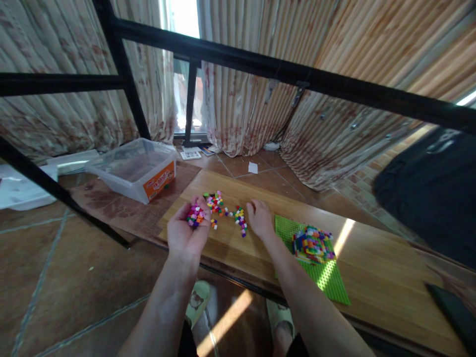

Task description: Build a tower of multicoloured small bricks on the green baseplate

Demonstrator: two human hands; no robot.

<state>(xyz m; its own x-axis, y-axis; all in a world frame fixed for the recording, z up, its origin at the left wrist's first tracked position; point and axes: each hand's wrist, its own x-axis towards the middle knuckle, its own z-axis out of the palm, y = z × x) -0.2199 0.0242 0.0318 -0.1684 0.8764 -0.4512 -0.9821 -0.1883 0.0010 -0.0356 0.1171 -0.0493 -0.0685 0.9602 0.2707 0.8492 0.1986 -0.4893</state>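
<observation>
My left hand [189, 230] is palm up and cupped, with a handful of small coloured building bricks [195, 216] in it. Just beyond it, loose bricks [214, 201] lie in a heap on the wooden board [226, 248]. A smaller cluster of bricks [240, 218] sits between my hands. My right hand [260, 218] rests low over the board, to the right of that cluster, its fingers slightly bent and apart, with nothing visible in them. Right of my forearm, a multicoloured brick structure [312, 244] stands on a green baseplate [340, 287].
A clear plastic box [126, 171] with an orange label stands on a brown mat at the left. Black metal bars [238, 54] cross in front of the curtains. A white paper piece [253, 167] lies on the tiles. A dark flat object [449, 312] is at the right end.
</observation>
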